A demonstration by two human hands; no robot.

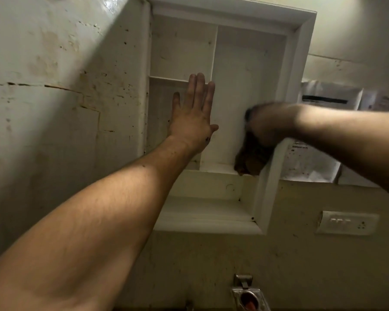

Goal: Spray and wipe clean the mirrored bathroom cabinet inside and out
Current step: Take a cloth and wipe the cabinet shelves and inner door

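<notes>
The white bathroom cabinet [301,41] hangs on the wall with its inside showing: a vertical divider, a short shelf on the left and a lower open shelf. No mirrored door is visible. My left hand [192,113] lies flat with fingers together against the divider and left shelf edge. My right hand [267,124], blurred, is shut on a brown cloth [252,160] that hangs down against the right compartment's lower right corner. No spray bottle is in view.
A stained, cracked wall [54,97] runs along the left. Papers [312,162] are stuck on the wall to the cabinet's right. A white switch plate [346,223] sits lower right. A metal fixture [248,295] shows at the bottom edge.
</notes>
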